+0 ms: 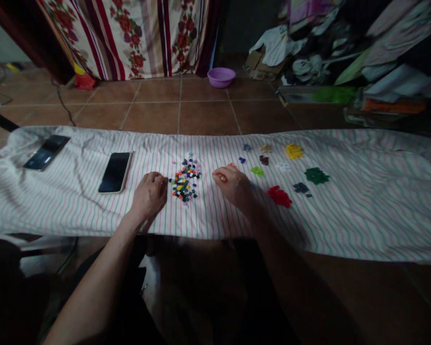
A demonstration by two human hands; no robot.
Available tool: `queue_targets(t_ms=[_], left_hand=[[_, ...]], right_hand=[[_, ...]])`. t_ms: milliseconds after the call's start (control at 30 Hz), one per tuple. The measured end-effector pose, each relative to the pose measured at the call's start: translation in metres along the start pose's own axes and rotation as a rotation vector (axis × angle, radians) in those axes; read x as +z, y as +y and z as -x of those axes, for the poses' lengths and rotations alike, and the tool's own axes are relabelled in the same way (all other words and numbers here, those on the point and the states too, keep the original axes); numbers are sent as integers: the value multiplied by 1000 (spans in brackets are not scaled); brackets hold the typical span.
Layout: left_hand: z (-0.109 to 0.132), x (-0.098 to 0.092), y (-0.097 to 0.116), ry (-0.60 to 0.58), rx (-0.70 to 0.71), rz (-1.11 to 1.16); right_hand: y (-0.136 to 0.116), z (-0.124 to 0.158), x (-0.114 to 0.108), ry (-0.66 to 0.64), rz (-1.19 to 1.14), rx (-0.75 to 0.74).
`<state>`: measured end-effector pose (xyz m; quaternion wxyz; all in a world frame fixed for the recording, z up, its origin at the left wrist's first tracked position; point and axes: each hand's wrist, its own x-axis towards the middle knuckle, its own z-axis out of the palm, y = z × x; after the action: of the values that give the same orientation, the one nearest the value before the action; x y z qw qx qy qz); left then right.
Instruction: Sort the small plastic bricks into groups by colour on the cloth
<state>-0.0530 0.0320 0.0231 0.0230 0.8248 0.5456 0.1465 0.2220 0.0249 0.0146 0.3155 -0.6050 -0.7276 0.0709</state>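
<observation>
Small mixed-colour pieces [182, 184] lie in a loose pile on the striped cloth [208, 215]. Just left of them rests my left hand [151, 192], its fingers curled and closed; anything inside is hidden. My right hand [232, 183] is pinched closed to the right of the pile, over the cloth, and its fingertips hide what they may hold. Beyond it lie single-colour heaps: red [280, 196], dark green [316, 175], yellow [294, 151], lime green [257, 171] and dark grey [300, 188]. Orange pieces show partly behind my right hand.
A phone [115, 173] lies left of my left hand, and another dark device [46, 152] is at the cloth's far left. Past the table, a purple basin [221, 77] stands on the tiled floor, with clutter at the right and a floral curtain behind.
</observation>
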Motion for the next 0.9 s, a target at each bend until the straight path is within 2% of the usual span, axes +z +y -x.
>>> queue_targets(t_ms=[200, 367, 533, 667, 900], left_hand=[[-1, -2, 0, -18, 8, -14], [-3, -3, 3, -38, -7, -73], [-7, -4, 6, -57, -31, -104], [-7, -4, 7, -62, -33, -110], [-7, -4, 8, -49, -30, -152]], right_hand=[[-23, 7, 20, -160, -147, -129], [-43, 9, 30, -198, -166, -266], [-64, 11, 37, -204, -88, -320], [-68, 11, 38, -215, -21, -319], [-74, 11, 28, -321, 52, -365]])
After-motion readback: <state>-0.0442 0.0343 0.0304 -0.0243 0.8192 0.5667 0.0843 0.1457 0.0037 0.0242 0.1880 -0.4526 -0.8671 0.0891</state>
